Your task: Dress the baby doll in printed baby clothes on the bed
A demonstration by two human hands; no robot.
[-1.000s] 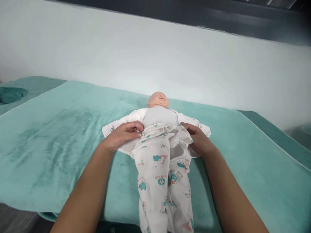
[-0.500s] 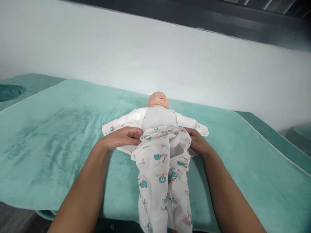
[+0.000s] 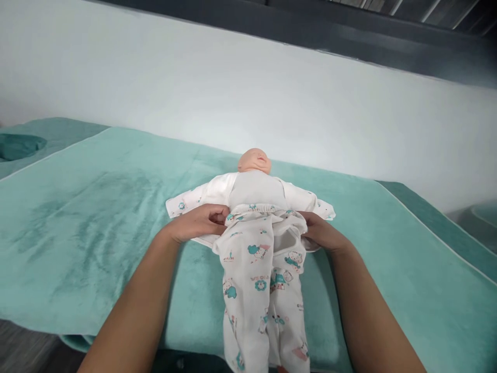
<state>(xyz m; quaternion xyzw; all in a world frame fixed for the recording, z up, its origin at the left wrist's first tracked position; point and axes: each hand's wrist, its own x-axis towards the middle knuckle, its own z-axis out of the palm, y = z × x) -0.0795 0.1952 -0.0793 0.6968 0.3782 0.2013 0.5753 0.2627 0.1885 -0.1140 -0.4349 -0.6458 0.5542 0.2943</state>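
Observation:
A baby doll (image 3: pixel 254 161) lies on its back with its head toward the wall. It wears a white long-sleeved top (image 3: pixel 217 189) with its sleeves spread out, and a plain pale patch covers the chest. White printed baby trousers (image 3: pixel 248 269) cover its lower body, with the gathered waistband at the belly. My left hand (image 3: pixel 200 221) is closed, fingers curled and pinching the trousers at the left side of the waist. At the opposite side, my right hand (image 3: pixel 320 230) grips the trousers' edge, its fingertips partly hidden by the fabric.
A green plush cover (image 3: pixel 97 248) spreads under the doll, with white piping near both sides. Behind it stands a pale wall (image 3: pixel 233 83) with a dark band above. A darker green rounded piece (image 3: pixel 19 146) lies at far left. Dark floor (image 3: pixel 23 347) shows at lower left.
My right hand sits slightly lower and further right at the trousers' side. The waistband lies a little straighter across the belly. My left hand keeps its hold; the view has shifted slightly.

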